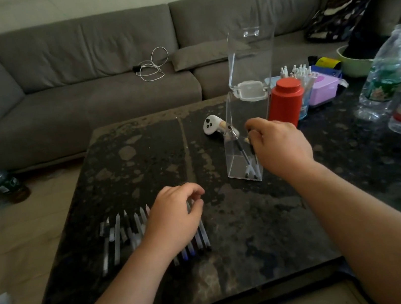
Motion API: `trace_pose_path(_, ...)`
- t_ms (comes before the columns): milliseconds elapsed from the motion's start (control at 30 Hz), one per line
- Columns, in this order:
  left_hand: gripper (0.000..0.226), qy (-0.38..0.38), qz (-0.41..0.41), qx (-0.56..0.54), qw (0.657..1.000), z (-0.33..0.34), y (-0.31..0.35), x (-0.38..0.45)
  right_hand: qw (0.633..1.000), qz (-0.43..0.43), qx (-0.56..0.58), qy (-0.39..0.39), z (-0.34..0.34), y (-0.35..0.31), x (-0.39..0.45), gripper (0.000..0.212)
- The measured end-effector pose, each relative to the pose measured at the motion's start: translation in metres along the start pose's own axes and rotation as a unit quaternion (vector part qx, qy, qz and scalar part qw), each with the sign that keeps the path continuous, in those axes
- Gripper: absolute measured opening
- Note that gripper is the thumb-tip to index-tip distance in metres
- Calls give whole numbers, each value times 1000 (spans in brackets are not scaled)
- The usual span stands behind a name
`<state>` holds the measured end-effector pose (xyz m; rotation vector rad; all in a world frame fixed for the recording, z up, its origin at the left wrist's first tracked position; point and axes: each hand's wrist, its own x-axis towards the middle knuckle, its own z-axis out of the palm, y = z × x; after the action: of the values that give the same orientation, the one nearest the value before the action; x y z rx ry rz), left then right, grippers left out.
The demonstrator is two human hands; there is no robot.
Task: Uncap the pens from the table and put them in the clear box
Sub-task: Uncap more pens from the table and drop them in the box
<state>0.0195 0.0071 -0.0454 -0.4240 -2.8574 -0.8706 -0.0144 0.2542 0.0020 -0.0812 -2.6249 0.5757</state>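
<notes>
I see my right hand (279,144) pinching a slim pen over the tall clear acrylic box (248,141), my left hand (175,215) loosely curled, empty, above light, slippery table pens (117,234), best gripped mid-barrel

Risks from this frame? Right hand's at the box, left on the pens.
1. The clear box is tall and narrow; the right hand at its opening might tip it.
2. Its lid stands upright and could drop onto the fingers.
3. The left hand resting on the row of pens may roll some toward the table edge.
</notes>
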Motion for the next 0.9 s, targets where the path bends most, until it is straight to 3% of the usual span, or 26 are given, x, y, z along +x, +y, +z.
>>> trace_pose_path(200,21,-17,-2,16,1000,0,-1,3,1000,-18,18,6,6,2,-1,31)
trace_pose_path(367,20,-31,-36,26,999,-5,-8,7,990,-110,17,83,14,-22,-23,30)
trace_pose_path(433,18,-44,-66,46,996,-6,-15,11,990,-138,21,-27,28,-41,-38,22)
trace_pose_path(500,16,-54,-101,67,991,-5,-20,12,969,-120,12,-214,48,-57,-55,17)
trace_pose_path(567,14,-73,-124,73,987,-4,-22,11,945,-101,8,-310,64,-65,-69,25)
trace_pose_path(633,20,-95,-118,91,984,-1,-24,10,938,-95,4,-334,73,-66,-75,28)
trace_pose_path(733,39,-120,-110,116,980,3,-25,9,929,-85,-5,-361,74,-68,-73,50)
trace_pose_path(900,42,-128,-94,135,978,7,-22,9,920,-28,0,-391,63,-58,-60,63)
